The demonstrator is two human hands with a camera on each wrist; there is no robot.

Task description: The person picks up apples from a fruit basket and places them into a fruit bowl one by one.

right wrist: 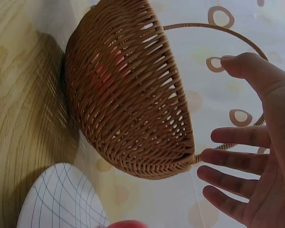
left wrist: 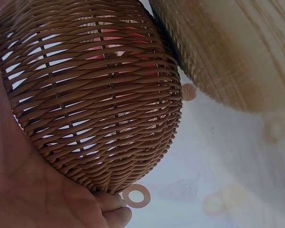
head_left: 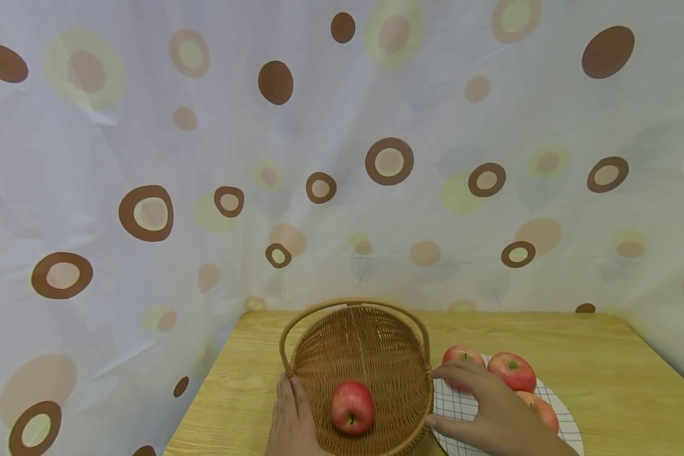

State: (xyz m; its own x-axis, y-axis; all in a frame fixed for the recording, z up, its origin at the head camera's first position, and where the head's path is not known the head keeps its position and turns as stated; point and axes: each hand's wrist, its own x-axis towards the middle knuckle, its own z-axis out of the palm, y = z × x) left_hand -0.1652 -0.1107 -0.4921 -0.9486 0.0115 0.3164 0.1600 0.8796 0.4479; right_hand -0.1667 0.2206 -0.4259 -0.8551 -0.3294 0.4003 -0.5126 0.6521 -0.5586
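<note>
A brown wicker basket (head_left: 370, 342) with an arched handle (head_left: 353, 301) faces me, and one red apple (head_left: 353, 407) lies inside. Along the basket's left side my left hand (head_left: 293, 415) holds it. In the left wrist view that palm (left wrist: 33, 185) lies against the weave, fingertips at its edge. My right hand (head_left: 490, 405) is beside the basket's right rim, thumb and fingers spread around nothing. In the right wrist view the same hand (right wrist: 261, 147) shows its fingers apart, with the handle behind them.
Right of the basket, a white plate with a grid pattern (head_left: 570, 424) carries several apples (head_left: 512, 372), partly hidden behind my right hand. Everything stands on a wooden table (head_left: 621, 354). A dotted curtain (head_left: 433, 209) closes off the back and left side.
</note>
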